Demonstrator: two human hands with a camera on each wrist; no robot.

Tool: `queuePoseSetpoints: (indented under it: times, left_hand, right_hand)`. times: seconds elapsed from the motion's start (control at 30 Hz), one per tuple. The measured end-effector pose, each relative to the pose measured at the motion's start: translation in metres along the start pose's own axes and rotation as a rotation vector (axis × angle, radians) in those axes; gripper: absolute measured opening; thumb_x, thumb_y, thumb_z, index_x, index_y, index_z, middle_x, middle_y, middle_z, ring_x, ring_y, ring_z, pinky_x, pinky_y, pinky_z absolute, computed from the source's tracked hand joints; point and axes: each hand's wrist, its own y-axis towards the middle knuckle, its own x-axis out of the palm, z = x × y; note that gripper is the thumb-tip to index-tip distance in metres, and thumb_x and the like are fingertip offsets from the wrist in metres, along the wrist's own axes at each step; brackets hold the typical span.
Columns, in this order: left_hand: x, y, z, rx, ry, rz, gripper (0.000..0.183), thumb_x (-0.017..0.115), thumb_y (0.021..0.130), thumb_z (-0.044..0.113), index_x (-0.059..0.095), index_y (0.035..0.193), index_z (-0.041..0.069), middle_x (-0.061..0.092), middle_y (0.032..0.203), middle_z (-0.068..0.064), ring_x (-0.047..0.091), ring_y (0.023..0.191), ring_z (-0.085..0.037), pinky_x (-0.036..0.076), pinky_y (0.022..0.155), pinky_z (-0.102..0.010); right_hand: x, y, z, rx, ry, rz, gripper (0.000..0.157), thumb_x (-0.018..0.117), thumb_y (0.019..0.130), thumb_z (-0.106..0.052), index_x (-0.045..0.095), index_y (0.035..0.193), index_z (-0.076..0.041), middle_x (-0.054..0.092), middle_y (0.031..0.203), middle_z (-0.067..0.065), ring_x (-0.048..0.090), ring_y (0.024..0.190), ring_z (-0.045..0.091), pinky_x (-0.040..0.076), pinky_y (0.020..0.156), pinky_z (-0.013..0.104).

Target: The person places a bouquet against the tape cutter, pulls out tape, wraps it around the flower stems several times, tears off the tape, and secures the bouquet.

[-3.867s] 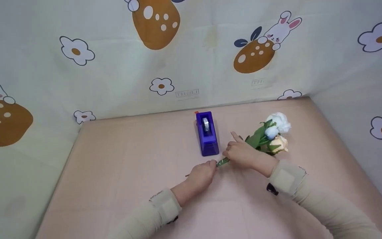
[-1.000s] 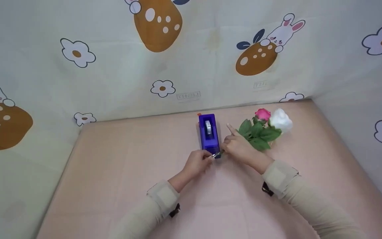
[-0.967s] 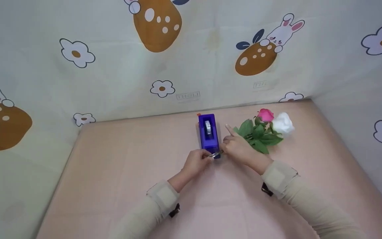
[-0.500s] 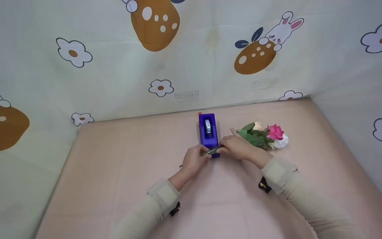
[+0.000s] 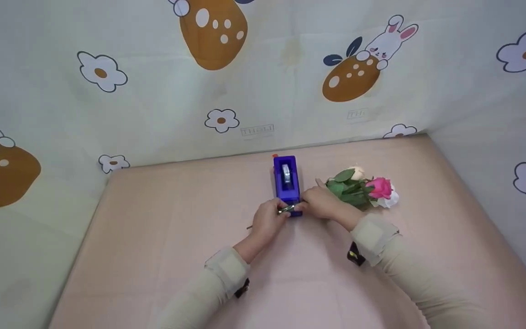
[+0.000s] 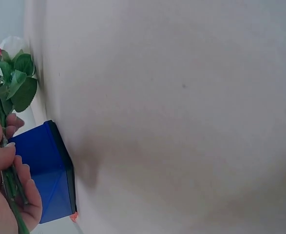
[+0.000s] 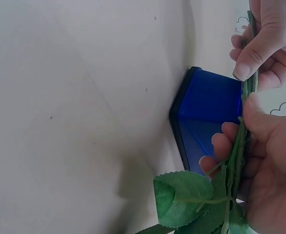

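A bunch of artificial roses lies across both hands, its heads pointing right: a pink rose (image 5: pixel 379 188), a white rose (image 5: pixel 391 199) and a cream one (image 5: pixel 357 172), with green leaves (image 5: pixel 347 189). My left hand (image 5: pixel 268 220) pinches the green stems (image 6: pixel 9 183) near their lower end, thumb on top. Closer to the leaves, my right hand (image 5: pixel 324 201) holds the same stems (image 7: pixel 240 146) between thumb and curled fingers. Something shiny shows on the stems between the hands. Just behind them stands a blue-purple tape dispenser (image 5: pixel 286 180) with a clear tape roll (image 5: pixel 286 173).
A pinkish cloth (image 5: pixel 176 219) covers the table. Behind and at both sides hang pale curtains (image 5: pixel 153 105) printed with rabbits and flowers. The dispenser's front end is partly hidden by the hands.
The flowers have turned about their stems, so the pink rose now faces forward and the white one sits lower. Both hands have moved up to the dispenser's front, and the right has edged leftward.
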Motion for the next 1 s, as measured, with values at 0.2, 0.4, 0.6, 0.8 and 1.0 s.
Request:
queuePoseSetpoints:
  times: [0.2, 0.4, 0.6, 0.8, 1.0]
  left_hand:
    - [-0.008, 0.002, 0.0, -0.027, -0.03, -0.067, 0.018, 0.069, 0.081, 0.02, 0.063, 0.09, 0.004, 0.065, 0.084, -0.004, 0.055, 0.073, -0.012, 0.047, 0.066, -0.026]
    - [-0.017, 0.011, -0.001, -0.132, -0.173, -0.045, 0.026, 0.055, 0.088, 0.029, 0.056, 0.084, 0.003, 0.059, 0.077, -0.004, 0.049, 0.065, -0.012, 0.04, 0.055, -0.021]
    - [-0.024, 0.022, -0.003, -0.316, -0.427, -0.14, 0.02, 0.058, 0.089, 0.018, 0.053, 0.09, -0.001, 0.053, 0.082, -0.005, 0.053, 0.072, -0.013, 0.051, 0.066, -0.027]
    - [-0.024, 0.026, -0.005, -0.378, -0.432, -0.157, 0.018, 0.061, 0.088, 0.016, 0.058, 0.087, -0.002, 0.056, 0.077, -0.005, 0.054, 0.068, -0.013, 0.052, 0.067, -0.03]
    - [-0.026, 0.028, -0.004, -0.383, -0.407, -0.169, 0.021, 0.061, 0.087, 0.017, 0.062, 0.088, -0.004, 0.057, 0.073, -0.003, 0.051, 0.066, -0.012, 0.044, 0.06, -0.023]
  right_hand:
    - [0.001, 0.002, 0.0, 0.006, 0.007, -0.018, 0.032, 0.06, 0.087, -0.029, 0.06, 0.071, -0.001, 0.06, 0.065, 0.009, 0.057, 0.067, 0.026, 0.022, 0.105, 0.055]
    - [0.002, 0.001, 0.003, -0.012, 0.059, -0.01, 0.03, 0.06, 0.087, -0.028, 0.06, 0.072, -0.002, 0.062, 0.067, 0.008, 0.057, 0.066, 0.024, 0.022, 0.105, 0.054]
    - [0.0, -0.002, 0.001, 0.011, 0.075, -0.022, 0.029, 0.06, 0.087, -0.028, 0.063, 0.076, -0.002, 0.063, 0.068, 0.008, 0.056, 0.065, 0.022, 0.022, 0.106, 0.052]
    - [-0.003, -0.002, -0.005, 0.025, 0.061, -0.01, 0.031, 0.061, 0.087, -0.029, 0.061, 0.07, -0.002, 0.056, 0.061, 0.003, 0.047, 0.057, 0.017, 0.025, 0.104, 0.051]
    - [-0.003, -0.001, -0.013, 0.07, 0.097, -0.037, 0.033, 0.063, 0.085, -0.03, 0.061, 0.067, -0.003, 0.051, 0.057, 0.0, 0.043, 0.055, 0.015, 0.037, 0.095, 0.044]
